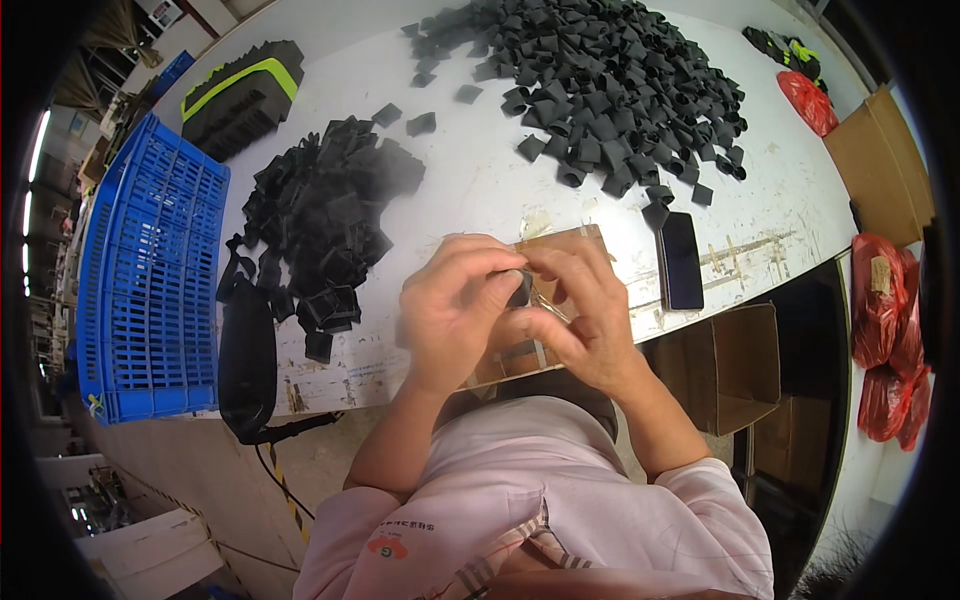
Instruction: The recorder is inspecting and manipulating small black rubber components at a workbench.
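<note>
At the near edge of the white table (455, 160), a person is holding a small black piece (520, 288) over a brown board (588, 238). The thumb and forefinger of the left hand (450, 305) are clamping on it; the right hand (588, 310) is curling around its right side, though whether those fingertips are gripping too cannot be told (something thin and shiny is showing there, too small to name). To the right, a dark phone (682, 262) is lying flat. Farther left, a heap of flattish black pieces (330, 210) is lying beside a blue crate (150, 280). At the far side, a larger heap of tube-like black pieces (610, 90) is sitting. The work is probably standing partway: one piece is being handled, but which heap is finished is not showing.
</note>
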